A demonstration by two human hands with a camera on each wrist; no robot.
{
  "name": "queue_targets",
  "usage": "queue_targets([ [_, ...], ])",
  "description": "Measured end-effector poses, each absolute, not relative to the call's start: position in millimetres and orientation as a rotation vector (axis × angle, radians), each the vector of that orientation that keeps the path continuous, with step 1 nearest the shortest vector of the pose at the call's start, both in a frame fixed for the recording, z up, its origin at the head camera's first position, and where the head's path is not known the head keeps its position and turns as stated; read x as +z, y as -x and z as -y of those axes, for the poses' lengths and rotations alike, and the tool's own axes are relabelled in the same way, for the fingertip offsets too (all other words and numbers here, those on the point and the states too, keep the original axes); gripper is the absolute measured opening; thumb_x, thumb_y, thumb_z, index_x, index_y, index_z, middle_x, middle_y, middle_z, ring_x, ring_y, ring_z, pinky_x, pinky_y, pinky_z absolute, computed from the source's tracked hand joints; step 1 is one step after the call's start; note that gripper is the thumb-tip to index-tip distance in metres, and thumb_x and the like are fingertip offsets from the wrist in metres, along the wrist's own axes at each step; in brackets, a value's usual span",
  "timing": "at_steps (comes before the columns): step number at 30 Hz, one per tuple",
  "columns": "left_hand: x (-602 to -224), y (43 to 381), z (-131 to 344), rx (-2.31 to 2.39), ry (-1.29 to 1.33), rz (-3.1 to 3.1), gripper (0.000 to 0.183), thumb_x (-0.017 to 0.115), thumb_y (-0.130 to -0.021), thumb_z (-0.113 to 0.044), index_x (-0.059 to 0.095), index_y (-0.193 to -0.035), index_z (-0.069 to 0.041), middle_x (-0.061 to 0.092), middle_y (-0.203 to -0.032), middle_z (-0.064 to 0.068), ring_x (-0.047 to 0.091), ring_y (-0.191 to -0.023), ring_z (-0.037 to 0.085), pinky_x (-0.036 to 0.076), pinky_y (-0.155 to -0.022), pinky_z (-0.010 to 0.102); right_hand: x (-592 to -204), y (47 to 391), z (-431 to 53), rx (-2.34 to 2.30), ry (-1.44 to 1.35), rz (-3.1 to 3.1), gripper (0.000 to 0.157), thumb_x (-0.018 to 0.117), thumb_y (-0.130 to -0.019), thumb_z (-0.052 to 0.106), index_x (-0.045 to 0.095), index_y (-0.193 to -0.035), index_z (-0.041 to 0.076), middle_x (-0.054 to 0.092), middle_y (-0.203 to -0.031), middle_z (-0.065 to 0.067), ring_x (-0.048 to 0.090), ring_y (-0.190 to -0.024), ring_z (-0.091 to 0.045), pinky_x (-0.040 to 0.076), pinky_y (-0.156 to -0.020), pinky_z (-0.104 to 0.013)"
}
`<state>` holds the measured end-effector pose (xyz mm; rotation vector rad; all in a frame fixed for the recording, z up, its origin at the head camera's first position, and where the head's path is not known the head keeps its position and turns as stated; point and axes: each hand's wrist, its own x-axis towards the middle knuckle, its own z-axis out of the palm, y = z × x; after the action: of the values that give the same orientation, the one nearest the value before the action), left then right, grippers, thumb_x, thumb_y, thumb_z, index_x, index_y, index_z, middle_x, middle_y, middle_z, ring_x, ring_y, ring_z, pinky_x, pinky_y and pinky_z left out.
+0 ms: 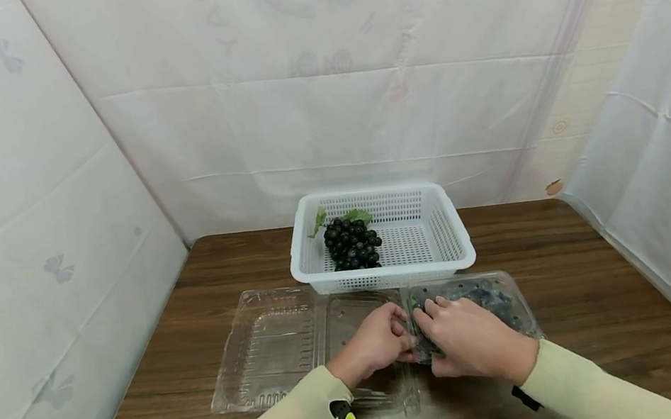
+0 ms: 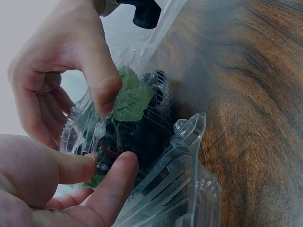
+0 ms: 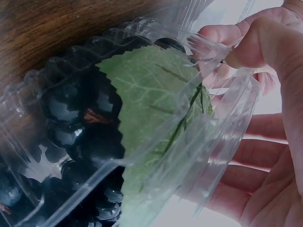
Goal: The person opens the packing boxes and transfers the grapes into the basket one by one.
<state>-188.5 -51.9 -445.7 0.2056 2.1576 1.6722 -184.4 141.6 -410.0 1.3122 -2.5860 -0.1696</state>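
A closed clear plastic clamshell [image 1: 510,285] holds dark grapes [image 3: 66,101] with a green leaf [image 3: 147,94] pressed against its wall. My right hand [image 1: 472,337] grips the clamshell's left edge, thumb on the near side and fingers over the top. My left hand [image 1: 379,339] pinches at that same edge, its thumb and index finger beside the leaf's stem in the left wrist view. Fingertips of both hands are close together there. Under my left forearm lies a second clear clamshell [image 1: 283,338], opened flat, with its two halves side by side.
Behind the clamshells stands a white perforated basket [image 1: 411,270], with a bunch of dark grapes [image 1: 352,243] and green leaves [image 1: 357,216] at its left side. The brown wooden table [image 1: 616,284] is bordered by white patterned sheets [image 1: 324,125] at the back and sides.
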Motion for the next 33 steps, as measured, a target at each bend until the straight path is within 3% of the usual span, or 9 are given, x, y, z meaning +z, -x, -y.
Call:
queue_targets([
  [4,-444,189,51,1.670,-0.202,-2.168,0.027,0.069,-0.093,0.007,0.054,-0.115,0.000,0.064,-0.084,0.015,0.071,-0.068,0.028,0.064,-0.068,0.044,-408,186,-141,-0.159,-1.324,2.597,0.049,0.077,-0.076,0.039,0.068,-0.113,0.008,0.062,-0.086,-0.001,0.052,-0.069,-0.014,0.038,-0.050,-0.025],
  [11,-441,189,52,1.643,-0.212,-2.180,0.033,0.064,-0.094,0.009,0.052,-0.123,-0.002,0.065,-0.089,0.014,0.070,-0.071,0.026,0.064,-0.070,0.042,-395,190,-142,0.014,-1.290,2.650,0.026,0.073,-0.072,0.028,0.061,-0.093,0.016,0.048,-0.072,0.009,0.038,-0.056,-0.003,0.035,-0.053,-0.024],
  [16,-441,188,53,1.627,-0.199,-2.170,0.032,0.067,-0.095,0.005,0.052,-0.123,-0.001,0.065,-0.089,0.014,0.072,-0.074,0.029,0.064,-0.072,0.045,-396,189,-143,-0.013,-1.287,2.691,0.032,0.073,-0.073,0.032,0.065,-0.098,0.014,0.055,-0.077,0.007,0.045,-0.060,-0.005,0.039,-0.054,-0.025],
  [19,-440,188,53,1.605,-0.198,-2.178,0.029,0.068,-0.096,0.001,0.053,-0.121,-0.001,0.064,-0.090,0.013,0.073,-0.074,0.029,0.063,-0.072,0.046,-397,186,-145,-0.030,-1.259,2.691,0.043,0.074,-0.075,0.035,0.070,-0.110,0.011,0.065,-0.088,0.002,0.058,-0.068,-0.010,0.048,-0.056,-0.028],
  [22,-441,188,52,1.588,-0.184,-2.197,0.028,0.069,-0.096,-0.002,0.053,-0.119,-0.001,0.061,-0.092,0.013,0.072,-0.072,0.029,0.063,-0.070,0.046,-400,182,-147,-0.045,-1.237,2.675,0.055,0.076,-0.079,0.038,0.070,-0.124,0.007,0.073,-0.110,-0.009,0.071,-0.091,-0.021,0.059,-0.066,-0.037],
  [26,-443,188,51,1.579,-0.176,-2.208,0.027,0.070,-0.096,-0.005,0.054,-0.118,0.000,0.057,-0.094,0.014,0.071,-0.069,0.027,0.063,-0.068,0.043,-406,176,-152,-0.039,-1.208,2.639,0.062,0.079,-0.082,0.043,0.068,-0.132,0.008,0.069,-0.129,-0.017,0.069,-0.117,-0.034,0.063,-0.080,-0.047],
  [33,-443,189,50,1.593,-0.186,-2.197,0.030,0.070,-0.095,-0.001,0.053,-0.120,0.001,0.055,-0.096,0.014,0.071,-0.069,0.027,0.063,-0.068,0.041,-420,172,-168,0.112,-1.145,2.523,0.066,0.087,-0.077,0.041,0.068,-0.133,0.013,0.065,-0.139,-0.015,0.064,-0.126,-0.034,0.060,-0.093,-0.049],
])
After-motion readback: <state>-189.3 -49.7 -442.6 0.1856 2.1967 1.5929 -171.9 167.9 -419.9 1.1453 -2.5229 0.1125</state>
